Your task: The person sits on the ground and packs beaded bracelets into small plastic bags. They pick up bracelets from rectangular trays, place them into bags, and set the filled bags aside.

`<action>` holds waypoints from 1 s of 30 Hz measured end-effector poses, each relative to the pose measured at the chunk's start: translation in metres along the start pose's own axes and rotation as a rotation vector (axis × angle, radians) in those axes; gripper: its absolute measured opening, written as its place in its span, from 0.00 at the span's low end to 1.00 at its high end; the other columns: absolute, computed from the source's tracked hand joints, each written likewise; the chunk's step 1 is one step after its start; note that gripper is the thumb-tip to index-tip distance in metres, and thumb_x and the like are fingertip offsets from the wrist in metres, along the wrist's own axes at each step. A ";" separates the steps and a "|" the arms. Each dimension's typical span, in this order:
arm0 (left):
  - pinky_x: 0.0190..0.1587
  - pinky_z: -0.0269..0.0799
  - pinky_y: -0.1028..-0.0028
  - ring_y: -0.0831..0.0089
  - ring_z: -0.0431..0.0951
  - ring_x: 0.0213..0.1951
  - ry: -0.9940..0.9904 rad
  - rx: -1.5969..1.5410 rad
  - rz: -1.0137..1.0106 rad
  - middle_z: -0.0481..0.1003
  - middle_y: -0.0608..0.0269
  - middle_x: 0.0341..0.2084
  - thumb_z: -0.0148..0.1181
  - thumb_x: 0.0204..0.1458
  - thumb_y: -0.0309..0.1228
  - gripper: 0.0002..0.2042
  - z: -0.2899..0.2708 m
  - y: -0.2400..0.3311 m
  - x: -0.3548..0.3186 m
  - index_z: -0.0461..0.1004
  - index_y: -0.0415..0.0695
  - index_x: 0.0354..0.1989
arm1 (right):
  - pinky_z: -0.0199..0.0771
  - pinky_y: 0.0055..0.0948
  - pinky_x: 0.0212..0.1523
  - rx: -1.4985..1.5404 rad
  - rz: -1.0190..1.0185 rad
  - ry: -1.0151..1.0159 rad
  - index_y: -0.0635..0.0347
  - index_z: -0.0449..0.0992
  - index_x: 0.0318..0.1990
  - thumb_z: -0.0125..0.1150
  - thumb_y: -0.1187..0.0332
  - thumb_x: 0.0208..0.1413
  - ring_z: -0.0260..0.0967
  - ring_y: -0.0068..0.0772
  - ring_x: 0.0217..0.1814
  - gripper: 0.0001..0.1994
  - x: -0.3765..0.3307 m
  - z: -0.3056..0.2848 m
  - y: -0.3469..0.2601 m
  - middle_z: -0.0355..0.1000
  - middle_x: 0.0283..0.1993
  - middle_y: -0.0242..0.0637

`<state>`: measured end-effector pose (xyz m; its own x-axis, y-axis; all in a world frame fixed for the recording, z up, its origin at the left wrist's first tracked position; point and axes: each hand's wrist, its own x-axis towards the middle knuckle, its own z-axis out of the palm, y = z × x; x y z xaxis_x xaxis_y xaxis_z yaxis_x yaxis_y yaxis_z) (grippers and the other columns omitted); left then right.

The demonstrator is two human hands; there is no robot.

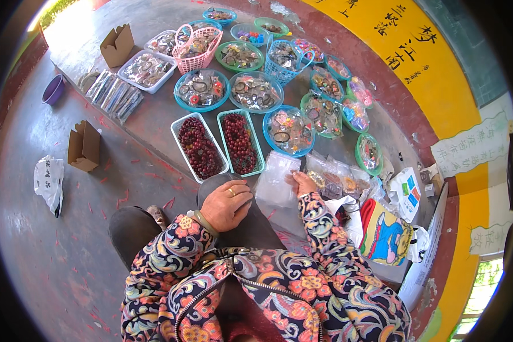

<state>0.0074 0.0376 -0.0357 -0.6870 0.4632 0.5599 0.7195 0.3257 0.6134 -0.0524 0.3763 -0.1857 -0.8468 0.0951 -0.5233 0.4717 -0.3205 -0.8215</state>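
My left hand lies over my dark trouser knee, its fingers curled in. A ring and a bracelet are on it, and whatever the fingers may hold is hidden. My right hand pinches the edge of a stack of clear plastic bags on the ledge. Beside that hand lie packed clear bags with small items inside. In front of my knees stand a white basket and a pale green basket, both filled with dark red beads or berries; which they are I cannot tell.
Round baskets of bagged small goods, such as a blue basket, spread across the ledge. A pink handled basket stands farther back. Cardboard boxes, a white plastic bag and a purple bowl are on the left. A colourful bag lies right.
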 end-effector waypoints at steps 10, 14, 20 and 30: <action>0.47 0.68 0.66 0.58 0.71 0.44 -0.027 0.066 0.024 0.72 0.56 0.35 0.58 0.39 0.23 0.11 0.003 -0.001 0.001 0.73 0.38 0.34 | 0.61 0.18 0.20 -0.201 0.031 0.393 0.55 0.70 0.45 0.49 0.64 0.55 0.73 0.24 0.33 0.12 0.026 -0.007 0.055 0.74 0.38 0.33; 0.47 0.68 0.67 0.59 0.72 0.44 -0.016 0.079 0.023 0.72 0.56 0.35 0.58 0.39 0.23 0.11 0.003 -0.003 -0.002 0.73 0.38 0.34 | 0.61 0.18 0.18 -0.320 0.024 0.401 0.56 0.73 0.43 0.51 0.63 0.54 0.72 0.22 0.30 0.12 0.037 -0.010 0.055 0.74 0.33 0.31; 0.47 0.68 0.67 0.59 0.72 0.44 -0.027 0.071 0.026 0.72 0.56 0.35 0.58 0.39 0.23 0.11 0.004 -0.004 -0.001 0.73 0.38 0.34 | 0.59 0.18 0.14 -0.387 -0.002 0.481 0.57 0.75 0.40 0.53 0.61 0.51 0.71 0.19 0.27 0.13 0.041 -0.007 0.052 0.73 0.29 0.30; 0.46 0.68 0.67 0.59 0.72 0.43 -0.009 0.080 0.028 0.73 0.56 0.34 0.58 0.38 0.22 0.10 0.003 -0.003 -0.002 0.73 0.38 0.33 | 0.61 0.43 0.52 -1.203 -0.306 0.703 0.57 0.67 0.50 0.61 0.61 0.42 0.62 0.46 0.54 0.25 0.009 0.010 0.038 0.65 0.51 0.46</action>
<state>0.0069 0.0389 -0.0401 -0.6656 0.4807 0.5709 0.7446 0.3767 0.5510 -0.0450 0.3551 -0.2193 -0.8237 0.5670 -0.0023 0.5145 0.7458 -0.4232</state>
